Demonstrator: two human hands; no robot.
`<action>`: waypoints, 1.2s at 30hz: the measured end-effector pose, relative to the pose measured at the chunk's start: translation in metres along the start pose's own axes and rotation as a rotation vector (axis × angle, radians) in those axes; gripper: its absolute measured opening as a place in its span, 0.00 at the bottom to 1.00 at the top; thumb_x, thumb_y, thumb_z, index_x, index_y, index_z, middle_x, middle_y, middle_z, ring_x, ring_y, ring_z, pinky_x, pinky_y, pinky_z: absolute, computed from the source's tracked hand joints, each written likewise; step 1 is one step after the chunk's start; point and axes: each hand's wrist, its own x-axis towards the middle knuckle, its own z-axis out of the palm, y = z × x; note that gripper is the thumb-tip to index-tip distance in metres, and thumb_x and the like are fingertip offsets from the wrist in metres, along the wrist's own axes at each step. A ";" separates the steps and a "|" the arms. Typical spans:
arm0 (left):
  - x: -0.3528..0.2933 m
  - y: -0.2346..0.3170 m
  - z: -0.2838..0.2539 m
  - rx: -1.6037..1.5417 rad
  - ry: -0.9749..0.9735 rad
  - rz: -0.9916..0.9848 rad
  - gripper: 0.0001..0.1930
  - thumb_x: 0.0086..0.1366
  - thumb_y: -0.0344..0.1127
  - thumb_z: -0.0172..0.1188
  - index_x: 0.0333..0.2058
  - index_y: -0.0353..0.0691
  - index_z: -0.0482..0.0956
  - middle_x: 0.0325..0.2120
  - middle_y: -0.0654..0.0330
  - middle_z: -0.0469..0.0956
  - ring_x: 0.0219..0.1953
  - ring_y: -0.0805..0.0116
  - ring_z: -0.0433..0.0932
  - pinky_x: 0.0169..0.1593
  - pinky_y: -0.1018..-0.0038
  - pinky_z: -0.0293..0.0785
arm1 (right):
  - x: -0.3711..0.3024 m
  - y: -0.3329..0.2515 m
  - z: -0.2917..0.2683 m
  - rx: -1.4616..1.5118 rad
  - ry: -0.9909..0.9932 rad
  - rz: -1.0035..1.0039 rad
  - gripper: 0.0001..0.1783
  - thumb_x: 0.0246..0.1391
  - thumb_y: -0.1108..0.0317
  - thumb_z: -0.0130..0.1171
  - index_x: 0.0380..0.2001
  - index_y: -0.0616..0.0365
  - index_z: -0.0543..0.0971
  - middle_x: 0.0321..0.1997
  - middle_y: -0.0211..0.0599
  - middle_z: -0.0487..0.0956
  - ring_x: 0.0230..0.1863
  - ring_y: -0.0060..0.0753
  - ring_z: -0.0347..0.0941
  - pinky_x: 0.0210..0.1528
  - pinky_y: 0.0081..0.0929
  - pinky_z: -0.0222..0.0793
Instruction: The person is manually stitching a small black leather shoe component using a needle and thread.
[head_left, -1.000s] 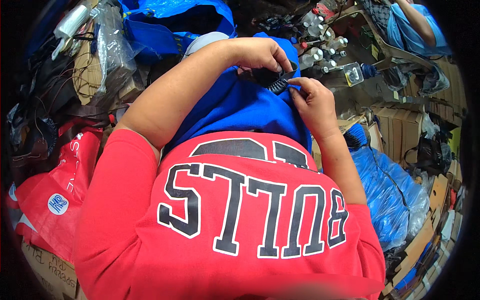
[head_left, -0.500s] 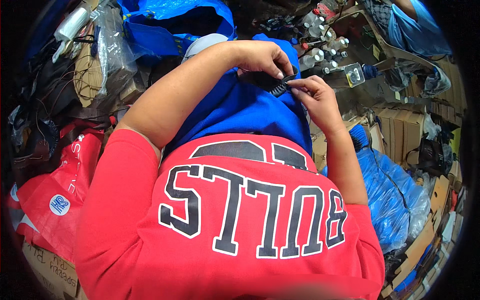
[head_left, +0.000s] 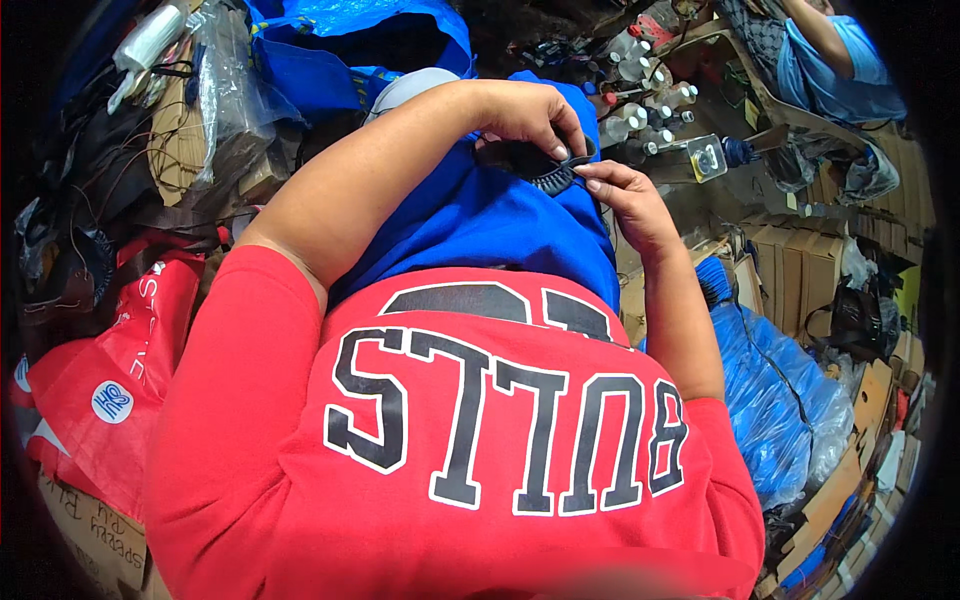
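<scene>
Over my lap, on blue cloth (head_left: pixel 440 220), lies a black item with a curved, ribbed edge (head_left: pixel 552 182); it may be a shoe, but much of it is hidden. My left hand (head_left: pixel 535 118) bends over it from above, thumb and fingers closed on its upper rim. From the right, my right hand (head_left: pixel 632 200) pinches at the same rim with thumb and forefinger. The fingertips of both hands are close together there. Whether the right fingers also hold something thin is too small to tell.
A blue bag (head_left: pixel 350 50) gapes beyond my lap. Several bottles (head_left: pixel 640 115) stand at the far right, near a clear container (head_left: pixel 706 158). Blue plastic-wrapped goods (head_left: pixel 765 400) and cardboard (head_left: pixel 785 265) lie right; a red bag (head_left: pixel 120 380) lies left. Another person's arm (head_left: pixel 825 40) shows top right.
Both hands keep their hold at the rim. The ribbed edge has turned slightly and shows more of its ridges. At the top right the other person's arm shows more.
</scene>
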 end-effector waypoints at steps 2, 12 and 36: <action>0.003 -0.006 -0.001 0.025 0.011 0.017 0.15 0.57 0.30 0.60 0.45 0.42 0.79 0.33 0.65 0.80 0.32 0.77 0.74 0.37 0.78 0.71 | 0.000 0.000 0.009 -0.037 0.086 -0.042 0.13 0.47 0.73 0.61 0.40 0.60 0.80 0.36 0.26 0.78 0.40 0.16 0.69 0.43 0.15 0.63; -0.041 -0.018 0.021 0.445 0.474 0.192 0.17 0.54 0.20 0.51 0.42 0.41 0.78 0.37 0.55 0.70 0.40 0.63 0.72 0.40 0.73 0.72 | -0.022 -0.019 0.044 -0.731 0.343 -0.386 0.09 0.45 0.73 0.62 0.33 0.53 0.82 0.24 0.29 0.69 0.28 0.25 0.66 0.33 0.21 0.62; -0.047 -0.027 0.047 0.301 0.723 0.260 0.10 0.54 0.22 0.60 0.32 0.45 0.84 0.26 0.61 0.66 0.29 0.68 0.69 0.33 0.76 0.70 | -0.003 -0.023 0.017 -0.636 0.126 -0.235 0.23 0.42 0.87 0.47 0.38 0.51 0.81 0.32 0.30 0.66 0.35 0.25 0.65 0.42 0.18 0.63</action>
